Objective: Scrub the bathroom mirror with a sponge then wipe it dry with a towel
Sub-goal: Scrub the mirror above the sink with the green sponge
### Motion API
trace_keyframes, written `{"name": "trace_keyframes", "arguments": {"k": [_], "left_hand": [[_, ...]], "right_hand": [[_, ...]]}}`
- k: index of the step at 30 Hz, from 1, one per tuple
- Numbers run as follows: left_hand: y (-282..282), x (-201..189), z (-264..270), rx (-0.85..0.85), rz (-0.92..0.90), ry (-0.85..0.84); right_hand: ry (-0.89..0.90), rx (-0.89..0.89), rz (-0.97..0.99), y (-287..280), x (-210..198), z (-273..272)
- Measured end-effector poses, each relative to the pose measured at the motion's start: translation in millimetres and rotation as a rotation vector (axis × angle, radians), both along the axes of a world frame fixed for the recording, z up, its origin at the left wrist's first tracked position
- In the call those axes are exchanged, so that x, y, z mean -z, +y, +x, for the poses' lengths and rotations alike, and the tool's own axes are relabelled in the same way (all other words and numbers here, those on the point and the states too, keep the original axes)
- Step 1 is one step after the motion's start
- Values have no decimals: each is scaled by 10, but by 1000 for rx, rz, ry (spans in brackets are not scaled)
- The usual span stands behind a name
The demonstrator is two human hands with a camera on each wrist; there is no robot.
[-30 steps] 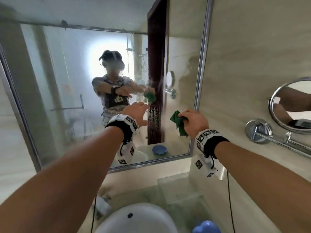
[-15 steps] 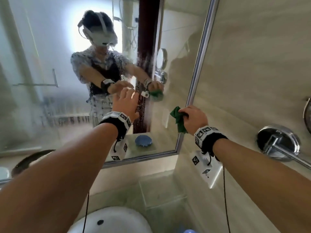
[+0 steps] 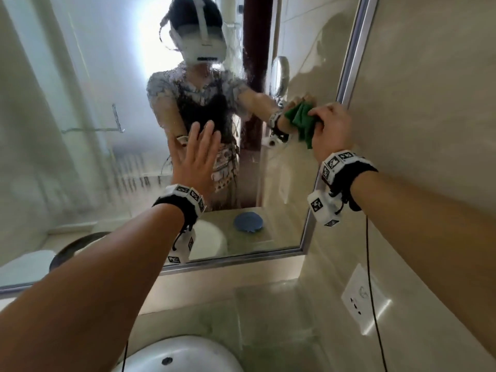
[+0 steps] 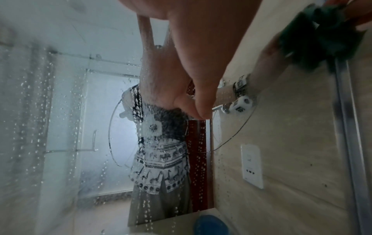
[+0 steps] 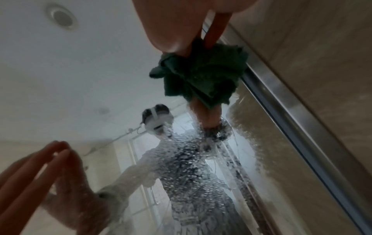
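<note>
Bunched in the right hand (image 3: 331, 132), the green towel (image 3: 302, 122) presses the mirror (image 3: 80, 108) near its 3 o'clock edge.
Left hand (image 3: 194, 159) lies flat, fingers straight, on the wet glass — likely bracing the reach.

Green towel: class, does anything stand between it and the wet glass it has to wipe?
Nothing visible does. The right hand grips the green towel against the mirror by its right frame. The left hand, fingers straight, sits apart to the left, over droplet-covered glass.
</note>
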State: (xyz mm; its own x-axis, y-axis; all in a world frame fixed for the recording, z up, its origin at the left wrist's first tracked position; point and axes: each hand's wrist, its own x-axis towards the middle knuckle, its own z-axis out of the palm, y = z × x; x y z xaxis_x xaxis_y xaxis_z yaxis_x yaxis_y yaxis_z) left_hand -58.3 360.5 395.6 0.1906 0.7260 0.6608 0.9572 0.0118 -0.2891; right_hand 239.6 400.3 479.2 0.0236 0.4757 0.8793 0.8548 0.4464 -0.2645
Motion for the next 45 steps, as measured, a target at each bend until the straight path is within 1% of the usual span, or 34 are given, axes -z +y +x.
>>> {"name": "trace_keyframes", "arguments": {"k": [2, 4, 7, 9, 12, 15, 17, 19, 22, 25, 26, 28, 30, 31, 33, 35, 36, 37, 39, 41, 43, 45], "left_hand": [[39, 25, 20, -63, -3, 30], [72, 30, 53, -87, -15, 36], [99, 48, 75, -99, -1, 46], [107, 56, 79, -116, 6, 50], [118, 64, 84, -126, 7, 52], [107, 61, 97, -135, -6, 47], [100, 64, 106, -131, -12, 33], [97, 63, 116, -131, -21, 24], [98, 74, 137, -129, -30, 14], [92, 80, 152, -134, -35, 5], [90, 82, 156, -145, -30, 12], [86, 83, 162, -159, -10, 29], [82, 81, 165, -145, -11, 24], [82, 80, 162, -139, -18, 20], [79, 84, 160, -132, -20, 17], [73, 91, 161, -133, -18, 16], [70, 91, 164, -138, -19, 18], [66, 93, 165, -142, -23, 22], [63, 91, 165, -146, -29, 28], [55, 88, 158, -152, -31, 36], [58, 93, 149, -160, -32, 41], [65, 101, 148, -167, -39, 46]], "right_hand": [[-31, -30, -26, 178, 44, 38], [-45, -23, -20, 293, 214, 51], [-77, 60, 6, 343, 634, 9], [-103, 129, -12, 326, 947, -44], [-94, 150, -89, 224, 1384, -112], [-122, 124, -213, 157, 1671, -123], [-100, 87, -257, 121, 1684, -119], [-56, 30, -231, 82, 1541, -142], [-7, -25, -148, 100, 1092, -221], [96, -72, -45, 185, 606, -381], [123, -64, -21, 195, 496, -450], [129, -30, -9, 178, 427, -574], [39, -36, 7, 117, 527, -637], [-54, -55, 24, 100, 643, -643], [-316, -106, 34, 115, 959, -594], [-571, -152, -27, 166, 1323, -484], [-644, -167, -76, 176, 1481, -424], [-677, -169, -120, 173, 1608, -367], [-682, -160, -166, 162, 1720, -272], [-632, -173, -182, 174, 1701, -209], [-508, -179, -193, 180, 1572, -170], [-334, -155, -170, 173, 1352, -159]]}}
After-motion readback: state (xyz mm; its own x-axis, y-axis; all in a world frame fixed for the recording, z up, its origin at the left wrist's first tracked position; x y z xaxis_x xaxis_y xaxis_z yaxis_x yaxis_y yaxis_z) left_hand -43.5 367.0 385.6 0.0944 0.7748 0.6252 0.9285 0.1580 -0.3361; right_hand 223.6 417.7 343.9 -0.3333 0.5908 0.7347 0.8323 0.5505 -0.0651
